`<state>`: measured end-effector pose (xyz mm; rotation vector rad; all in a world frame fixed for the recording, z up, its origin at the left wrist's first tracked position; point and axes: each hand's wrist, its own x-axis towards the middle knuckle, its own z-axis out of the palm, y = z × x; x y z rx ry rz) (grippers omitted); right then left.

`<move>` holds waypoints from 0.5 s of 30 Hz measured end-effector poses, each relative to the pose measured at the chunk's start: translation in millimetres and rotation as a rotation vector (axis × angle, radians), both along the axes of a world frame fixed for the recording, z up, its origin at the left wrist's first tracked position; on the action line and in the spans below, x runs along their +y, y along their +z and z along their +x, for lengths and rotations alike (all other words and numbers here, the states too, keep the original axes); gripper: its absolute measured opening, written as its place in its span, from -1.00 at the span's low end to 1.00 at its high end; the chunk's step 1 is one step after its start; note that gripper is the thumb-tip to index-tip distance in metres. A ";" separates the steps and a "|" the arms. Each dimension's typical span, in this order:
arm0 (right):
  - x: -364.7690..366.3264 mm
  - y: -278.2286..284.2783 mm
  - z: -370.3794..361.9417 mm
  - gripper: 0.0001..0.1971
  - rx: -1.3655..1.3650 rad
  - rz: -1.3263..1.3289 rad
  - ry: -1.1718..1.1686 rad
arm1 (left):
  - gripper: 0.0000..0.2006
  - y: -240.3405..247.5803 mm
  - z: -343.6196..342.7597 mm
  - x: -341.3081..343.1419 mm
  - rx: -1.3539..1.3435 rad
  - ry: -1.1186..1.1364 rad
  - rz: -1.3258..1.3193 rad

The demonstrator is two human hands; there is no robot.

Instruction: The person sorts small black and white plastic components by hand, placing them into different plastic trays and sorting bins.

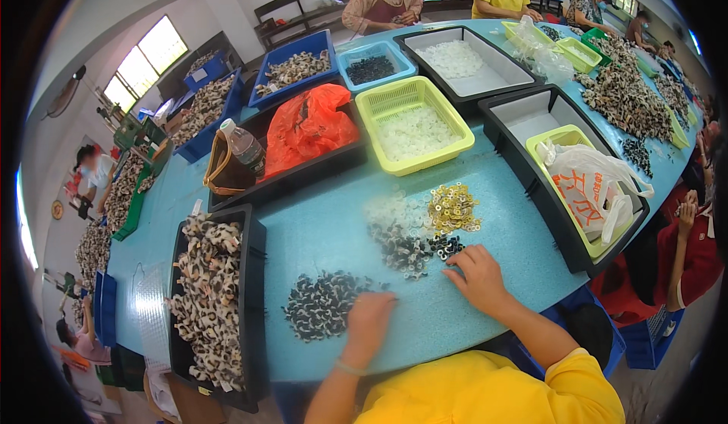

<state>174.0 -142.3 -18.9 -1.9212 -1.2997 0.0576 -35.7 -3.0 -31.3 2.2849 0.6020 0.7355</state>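
On the blue table point(516, 219), a yellow basket point(371, 113) holds white rings; both hands' grip unclear.

- The left hand's point(369, 319) fingertips are folded under, hiding whatever they pinch at the edge of the dark pile point(322, 305).
- The right hand's point(475, 274) palm covers any parts beneath it.
- The small pieces in the gold pile point(452, 207) and the clear pile point(394, 212) are too tiny to make out singly.
- The black tray point(254, 272) runs past the table's near edge, its lower corner lost in the dark rim.
- The bottle point(244, 147) stands half hidden inside the brown bag point(224, 172).
- The orange bag point(307, 128) hides what its tray holds.
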 end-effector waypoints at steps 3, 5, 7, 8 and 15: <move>3.4 -8.1 12.0 -0.80 -0.238 -0.026 -0.026 | -0.84 -0.4 -10.0 17.8 0.121 -0.010 0.308; 4.7 -11.0 14.3 -0.81 -0.295 -0.070 0.024 | -0.84 2.8 -11.7 20.8 0.123 0.015 0.323; 4.7 -10.0 15.7 -0.81 -0.307 -0.065 0.047 | -0.83 13.8 -10.3 21.2 0.126 0.034 0.339; 3.9 -9.1 16.0 -0.81 -0.323 -0.063 0.067 | -0.83 22.0 -9.1 19.6 0.141 0.021 0.366; -9.3 3.1 -0.5 -0.86 -0.147 -0.083 0.154 | -0.85 20.9 29.6 18.5 0.056 -0.078 0.365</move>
